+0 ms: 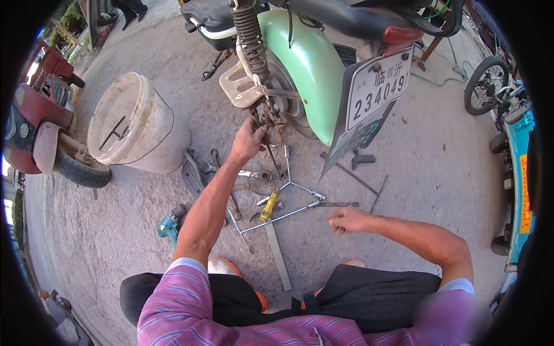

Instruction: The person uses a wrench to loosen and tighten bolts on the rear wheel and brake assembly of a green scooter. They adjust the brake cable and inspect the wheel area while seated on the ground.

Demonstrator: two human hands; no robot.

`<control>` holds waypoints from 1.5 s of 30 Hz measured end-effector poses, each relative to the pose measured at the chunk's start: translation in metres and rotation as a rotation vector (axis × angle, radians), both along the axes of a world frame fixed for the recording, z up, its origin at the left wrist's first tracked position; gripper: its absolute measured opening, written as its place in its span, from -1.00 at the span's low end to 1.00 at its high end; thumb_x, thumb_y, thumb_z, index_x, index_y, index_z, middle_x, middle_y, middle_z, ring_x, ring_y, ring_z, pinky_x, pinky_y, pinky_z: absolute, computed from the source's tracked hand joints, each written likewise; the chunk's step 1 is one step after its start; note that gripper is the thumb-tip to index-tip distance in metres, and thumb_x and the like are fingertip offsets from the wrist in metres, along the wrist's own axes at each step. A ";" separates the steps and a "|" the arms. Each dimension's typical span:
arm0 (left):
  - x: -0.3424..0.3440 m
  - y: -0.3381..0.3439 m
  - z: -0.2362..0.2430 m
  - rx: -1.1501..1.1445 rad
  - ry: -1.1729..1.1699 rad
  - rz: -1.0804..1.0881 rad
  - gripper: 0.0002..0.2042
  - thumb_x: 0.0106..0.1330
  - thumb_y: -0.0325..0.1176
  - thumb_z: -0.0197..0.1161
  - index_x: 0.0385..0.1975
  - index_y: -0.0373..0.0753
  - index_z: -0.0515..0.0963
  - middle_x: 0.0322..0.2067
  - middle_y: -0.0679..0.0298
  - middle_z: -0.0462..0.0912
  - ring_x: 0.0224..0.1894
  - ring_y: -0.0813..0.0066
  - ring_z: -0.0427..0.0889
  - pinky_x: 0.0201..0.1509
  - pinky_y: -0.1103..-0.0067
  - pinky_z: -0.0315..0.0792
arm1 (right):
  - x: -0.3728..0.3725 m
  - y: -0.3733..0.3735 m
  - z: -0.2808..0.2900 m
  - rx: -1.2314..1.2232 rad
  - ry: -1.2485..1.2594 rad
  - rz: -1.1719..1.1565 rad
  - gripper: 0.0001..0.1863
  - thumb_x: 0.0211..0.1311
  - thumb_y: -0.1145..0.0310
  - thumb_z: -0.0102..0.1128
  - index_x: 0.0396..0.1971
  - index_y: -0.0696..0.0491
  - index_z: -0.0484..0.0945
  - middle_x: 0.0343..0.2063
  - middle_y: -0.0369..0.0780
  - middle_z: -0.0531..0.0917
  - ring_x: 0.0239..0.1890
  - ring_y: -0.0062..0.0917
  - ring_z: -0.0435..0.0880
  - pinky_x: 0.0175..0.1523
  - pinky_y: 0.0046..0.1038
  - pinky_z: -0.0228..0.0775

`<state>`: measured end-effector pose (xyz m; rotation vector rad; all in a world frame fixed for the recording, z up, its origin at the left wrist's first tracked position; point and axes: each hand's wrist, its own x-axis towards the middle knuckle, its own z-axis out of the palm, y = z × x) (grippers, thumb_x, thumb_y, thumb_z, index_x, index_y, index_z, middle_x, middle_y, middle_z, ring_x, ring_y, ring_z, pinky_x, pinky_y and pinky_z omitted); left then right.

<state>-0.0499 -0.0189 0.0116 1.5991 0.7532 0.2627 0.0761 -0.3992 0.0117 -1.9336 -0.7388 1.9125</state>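
Note:
My left hand (250, 139) reaches to the rusty hub area low on the scooter's rear wheel. Its fingers close around something beside the rusty bracket (268, 116), which I cannot make out. The scooter has a green rear fender (306, 69) and a coil shock absorber (250, 43). Over the ground at the right, my right hand (348, 221) is curled closed; whatever it may hold is hidden. Nearest to it lies a long T-handle wrench (280, 219). A yellow-handled screwdriver (269, 206) and a three-armed Y wrench (290, 183) lie between my hands.
A dirty white bucket (167, 135) stands at the left, a T-shaped tool on top. A teal cordless drill (171, 226) and a flat metal strip (279, 259) lie near my feet. A red scooter (43, 127) is far left; a blue vehicle (522, 179) stands right.

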 end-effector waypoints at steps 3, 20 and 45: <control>-0.002 0.003 0.015 -0.336 0.004 0.015 -0.77 0.54 -0.31 0.14 0.01 -0.34 0.42 -0.28 0.09 0.74 -0.32 0.32 0.80 -0.35 0.47 0.64 | -0.001 -0.001 -0.003 -0.032 0.011 -0.015 -0.53 0.48 0.10 0.15 0.12 0.18 0.62 -0.16 -0.26 0.72 -0.22 -0.57 0.68 -0.12 -0.44 0.56; 0.014 -0.029 0.054 -0.851 -0.294 0.224 -0.75 0.62 -0.24 -0.04 -0.12 -0.29 0.49 -0.43 0.19 0.68 -0.41 0.24 0.74 -0.44 0.49 0.55 | 0.001 0.013 -0.008 0.005 -0.010 -0.048 -0.56 0.41 0.06 0.20 -0.04 0.16 0.68 -0.22 -0.25 0.75 -0.26 -0.53 0.73 -0.19 -0.45 0.56; 0.003 0.015 -0.013 -0.075 -0.017 -0.151 -0.79 0.58 -0.37 0.04 0.04 -0.36 0.42 -0.19 0.09 0.70 -0.17 0.33 0.77 -0.19 0.39 0.71 | -0.050 0.195 -0.021 0.390 -0.763 -0.217 -0.14 0.25 -0.05 0.30 0.37 0.23 0.27 0.20 0.17 0.56 0.17 0.06 0.64 0.30 -0.09 0.45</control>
